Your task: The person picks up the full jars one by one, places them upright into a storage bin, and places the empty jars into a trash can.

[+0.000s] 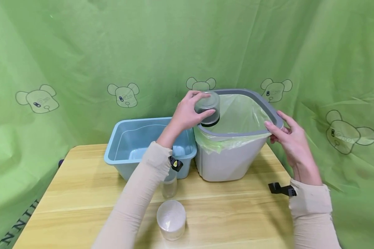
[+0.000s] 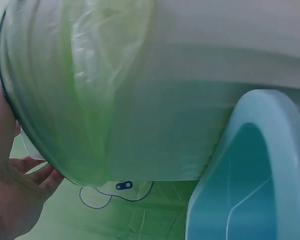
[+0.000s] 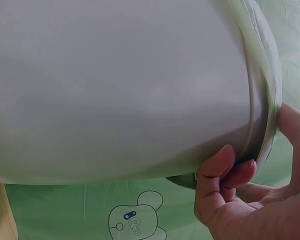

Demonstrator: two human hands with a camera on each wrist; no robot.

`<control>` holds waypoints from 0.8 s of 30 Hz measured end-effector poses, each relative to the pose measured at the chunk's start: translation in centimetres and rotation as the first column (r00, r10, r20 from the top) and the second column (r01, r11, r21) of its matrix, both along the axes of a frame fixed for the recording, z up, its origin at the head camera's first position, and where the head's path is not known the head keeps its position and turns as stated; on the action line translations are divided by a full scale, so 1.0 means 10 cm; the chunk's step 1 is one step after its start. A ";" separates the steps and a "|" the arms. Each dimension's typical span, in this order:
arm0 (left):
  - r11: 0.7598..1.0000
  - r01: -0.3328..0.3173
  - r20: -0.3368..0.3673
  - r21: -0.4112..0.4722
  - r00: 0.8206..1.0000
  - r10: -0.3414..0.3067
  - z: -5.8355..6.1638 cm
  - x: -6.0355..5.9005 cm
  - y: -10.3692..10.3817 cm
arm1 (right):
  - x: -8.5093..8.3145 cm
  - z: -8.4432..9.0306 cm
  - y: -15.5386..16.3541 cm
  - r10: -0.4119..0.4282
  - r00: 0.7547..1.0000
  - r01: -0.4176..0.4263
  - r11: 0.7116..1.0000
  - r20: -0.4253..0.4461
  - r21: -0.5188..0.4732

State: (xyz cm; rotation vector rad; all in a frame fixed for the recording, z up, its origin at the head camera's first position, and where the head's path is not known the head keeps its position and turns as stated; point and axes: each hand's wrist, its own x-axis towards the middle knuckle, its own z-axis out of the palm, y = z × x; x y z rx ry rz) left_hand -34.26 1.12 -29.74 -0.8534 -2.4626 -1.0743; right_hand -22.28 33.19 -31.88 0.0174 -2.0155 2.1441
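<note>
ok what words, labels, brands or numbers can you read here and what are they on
"NNI": dark letters on the green cloth, lower left in the head view; end letters unclear.
Bear faces on the cloth: small marks, too small to read.
Grey bin, blue tub, held jar: no readable text.

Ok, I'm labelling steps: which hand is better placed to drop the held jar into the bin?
Probably the left hand: it holds the jar; the right hand grips the bin rim.
</note>
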 end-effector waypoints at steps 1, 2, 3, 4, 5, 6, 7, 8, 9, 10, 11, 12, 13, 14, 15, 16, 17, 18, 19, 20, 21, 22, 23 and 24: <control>1.000 0.001 0.010 -0.005 1.000 -0.001 -0.01 0.00 0.00 | 0.00 0.00 0.00 0.001 1.000 -0.001 1.000 0.000 -0.002; 1.000 0.001 0.019 -0.008 1.000 -0.001 -0.01 0.01 0.01 | 0.00 0.00 0.00 0.002 1.000 -0.002 1.000 0.001 -0.003; 1.000 0.001 0.027 -0.005 1.000 -0.001 -0.02 0.01 0.01 | 0.00 -0.01 0.00 0.002 1.000 -0.002 1.000 0.001 -0.005; 1.000 0.000 0.037 -0.001 0.999 0.000 -0.02 0.01 0.01 | -0.01 -0.01 0.00 0.003 1.000 -0.003 1.000 0.000 -0.007; 1.000 -0.001 0.047 0.002 0.999 0.001 -0.03 0.01 0.02 | -0.01 -0.01 0.00 0.004 1.000 -0.004 1.000 -0.001 -0.009; 1.000 -0.003 0.058 0.003 0.998 0.002 -0.03 0.01 0.02 | -0.01 -0.01 0.00 0.004 1.000 -0.004 1.000 -0.002 -0.012; 1.000 -0.004 0.074 0.002 0.997 0.004 -0.04 0.01 0.02 | -0.01 -0.01 0.00 0.005 1.000 -0.005 1.000 -0.002 -0.016; 1.000 -0.002 0.088 0.001 0.996 0.002 -0.04 0.00 0.02 | -0.01 -0.01 0.00 0.006 1.000 -0.006 1.000 -0.002 -0.018; 1.000 0.000 0.106 0.003 0.994 0.000 -0.05 0.00 0.02 | -0.01 -0.01 0.00 0.007 1.000 -0.007 1.000 -0.003 -0.021; 1.000 0.002 0.124 0.006 0.992 -0.003 -0.06 0.00 0.02 | -0.01 -0.01 0.00 0.007 1.000 -0.007 1.000 -0.004 -0.023; 1.000 0.005 0.139 0.010 0.990 -0.006 -0.07 0.00 0.03 | -0.01 -0.01 0.00 0.006 1.000 -0.006 1.000 -0.004 -0.024; 1.000 0.008 0.154 0.014 0.988 -0.010 -0.08 -0.01 0.03 | -0.01 -0.01 0.00 0.006 1.000 -0.006 1.000 -0.003 -0.025; 1.000 0.011 0.163 0.019 0.986 -0.014 -0.09 -0.01 0.03 | -0.01 -0.01 0.00 0.006 1.000 -0.006 1.000 -0.003 -0.028; 1.000 0.014 0.167 0.025 0.986 -0.018 -0.09 -0.01 0.03 | -0.02 -0.01 0.00 0.006 1.000 -0.006 1.000 -0.003 -0.028; 1.000 0.014 0.170 0.027 0.985 -0.019 -0.10 -0.01 0.03 | -0.02 -0.01 0.00 0.005 1.000 -0.005 1.000 -0.002 -0.029; 1.000 0.014 0.170 0.026 0.985 -0.018 -0.10 -0.02 0.03 | -0.02 -0.01 0.00 0.004 1.000 -0.004 1.000 -0.001 -0.029; 1.000 0.014 0.171 0.024 0.985 -0.018 -0.10 -0.02 0.03 | -0.02 -0.01 0.00 0.004 1.000 -0.004 1.000 -0.001 -0.030; 1.000 0.014 0.172 0.025 0.985 -0.018 -0.11 -0.02 0.03 | -0.02 -0.01 0.00 0.004 1.000 -0.004 0.999 0.000 -0.031; 1.000 0.013 0.173 0.027 0.985 -0.018 -0.11 -0.03 0.03 | -0.01 -0.01 0.00 0.002 1.000 -0.002 0.999 0.000 -0.032; 1.000 0.012 0.175 0.028 0.984 -0.016 -0.11 -0.03 0.03 | -0.01 -0.01 0.00 0.002 1.000 -0.001 1.000 0.001 -0.030; 1.000 0.010 0.176 0.029 0.984 -0.015 -0.11 -0.03 0.03 | -0.01 -0.01 0.00 0.002 1.000 -0.002 1.000 0.001 -0.030; 0.999 0.007 0.178 0.032 0.984 -0.012 -0.12 -0.04 0.03 | -0.01 -0.01 0.00 0.002 1.000 -0.002 1.000 0.000 -0.031; 0.999 0.004 0.178 0.035 0.984 -0.010 -0.12 -0.04 0.03 | -0.01 -0.01 0.00 0.002 1.000 -0.002 1.000 0.000 -0.030; 0.999 0.001 0.176 0.038 0.984 -0.007 -0.12 -0.04 0.02 | -0.01 -0.01 0.00 0.001 1.000 -0.001 1.000 0.000 -0.029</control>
